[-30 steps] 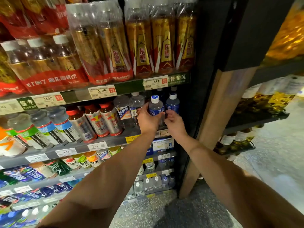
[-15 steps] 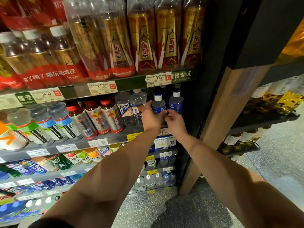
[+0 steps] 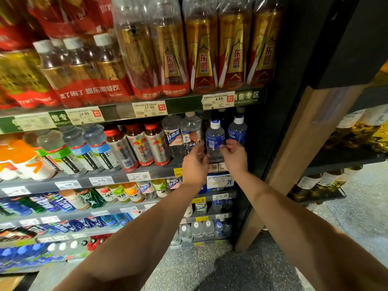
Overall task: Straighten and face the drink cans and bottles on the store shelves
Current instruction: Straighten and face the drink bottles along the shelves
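Just right of the frame's centre, on the second shelf [image 3: 147, 172] from the top, both hands flank a blue-labelled bottle [image 3: 214, 139] with a white cap. The left hand [image 3: 195, 162] sits at its lower left with fingers loosely extended along the side, touching or nearly touching; whether it truly grips cannot be told. The right hand [image 3: 234, 156] is at its lower right, fingers curled narrowly toward the label, seemingly pinching or about to pinch the bottle's side. The step in hand looks like facing this one bottle: turning it about its own axis. The bottle stands upright, long axis vertical, cap up. The part of the label turned forward carries small print rather than the brand name, so it seems to be turned partly away. Its neighbour, a second blue bottle [image 3: 238, 131] just to the right, shows more lettering. The next move probably calls for a small twist between both hands, keeping the base flat on the shelf and clear of the clear bottle [image 3: 190, 133] at the left.
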